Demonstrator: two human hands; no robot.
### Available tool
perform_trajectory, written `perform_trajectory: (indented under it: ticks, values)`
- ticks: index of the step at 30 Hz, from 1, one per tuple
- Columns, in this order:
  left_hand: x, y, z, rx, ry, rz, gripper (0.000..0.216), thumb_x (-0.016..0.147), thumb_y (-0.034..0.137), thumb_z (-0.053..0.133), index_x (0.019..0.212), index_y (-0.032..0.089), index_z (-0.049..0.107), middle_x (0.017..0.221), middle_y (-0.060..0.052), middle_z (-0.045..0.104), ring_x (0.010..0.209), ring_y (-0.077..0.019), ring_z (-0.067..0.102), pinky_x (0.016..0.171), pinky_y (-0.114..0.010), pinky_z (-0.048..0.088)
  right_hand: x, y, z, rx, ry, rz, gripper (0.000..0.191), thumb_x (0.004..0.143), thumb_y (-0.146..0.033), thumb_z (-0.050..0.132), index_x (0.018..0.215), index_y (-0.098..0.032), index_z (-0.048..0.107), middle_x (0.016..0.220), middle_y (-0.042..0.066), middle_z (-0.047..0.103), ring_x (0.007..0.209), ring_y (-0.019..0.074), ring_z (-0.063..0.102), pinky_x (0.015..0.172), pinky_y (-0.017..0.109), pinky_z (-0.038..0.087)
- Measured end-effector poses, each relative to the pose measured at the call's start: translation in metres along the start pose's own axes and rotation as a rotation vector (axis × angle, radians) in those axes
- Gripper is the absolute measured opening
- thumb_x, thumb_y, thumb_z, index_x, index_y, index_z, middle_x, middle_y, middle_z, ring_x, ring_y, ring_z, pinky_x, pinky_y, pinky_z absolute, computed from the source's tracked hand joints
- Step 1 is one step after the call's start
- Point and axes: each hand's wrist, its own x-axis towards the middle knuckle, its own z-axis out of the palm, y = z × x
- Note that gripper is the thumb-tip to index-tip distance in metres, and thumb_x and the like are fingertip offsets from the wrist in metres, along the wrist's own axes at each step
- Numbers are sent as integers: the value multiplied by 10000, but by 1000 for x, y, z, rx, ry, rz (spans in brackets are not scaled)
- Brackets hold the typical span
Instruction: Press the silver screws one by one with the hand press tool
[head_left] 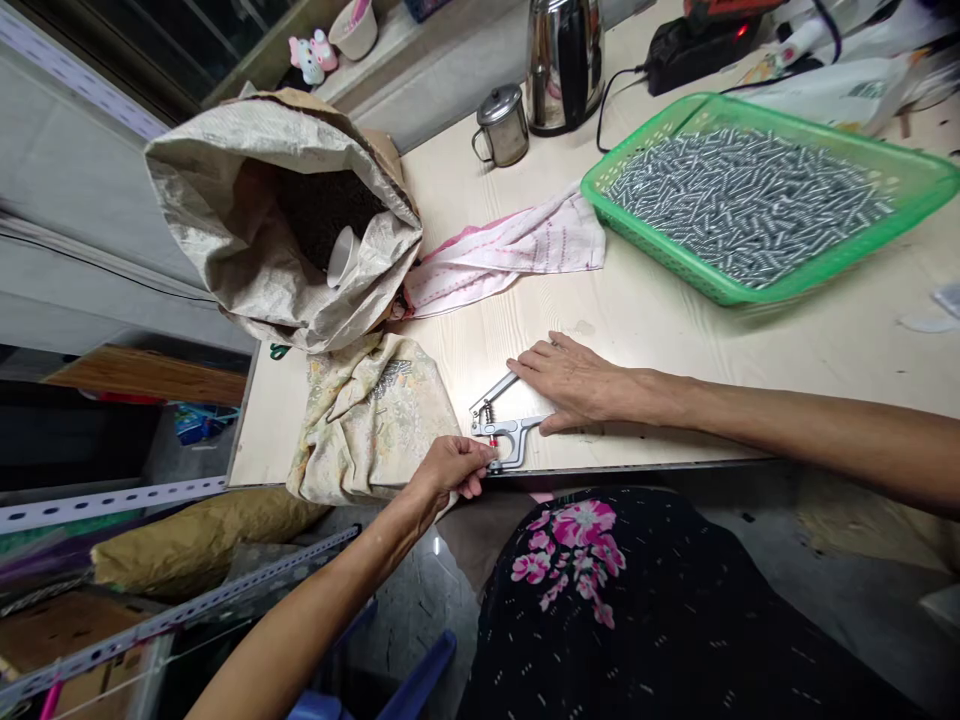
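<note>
I count 2 grips, 1 pair of pliers, 1 green basket of uncountably many metal pins, 1 sack, 1 kettle, 1 mug and 1 towel. The pliers stand at the near edge of the tabletop, between my 2 grips. My right grip holds their handles, fingers on the upper, thumb at the lower. My left grip has its fingertips pinched together beside the red part; I cannot tell on what. My left forearm slants up from below; my right comes in almost level.
</note>
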Motion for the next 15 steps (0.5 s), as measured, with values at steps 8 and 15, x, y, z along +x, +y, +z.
perform_trajectory:
  ticks: [8, 15]
  values:
    - [1, -4, -1, 62, -5, 23, 274, 766, 354, 742, 683, 128, 612, 483, 54, 531, 327, -61, 461, 359, -185, 347, -3, -6, 1, -33, 12, 120, 628, 672, -590, 773, 1059, -129, 596, 1068, 121, 603, 960, 291, 499, 751, 376, 371]
    - [-11, 3, 9, 850, 454, 744, 228, 900, 327, 613, 1039, 157, 676, 969, -93, 671, 921, -232, 639, 801, -359, 524, -7, -13, -3, -15, -17, 95, 421, 776, -483, 754, 952, -128, 614, 1015, 101, 620, 959, 256, 518, 786, 354, 375]
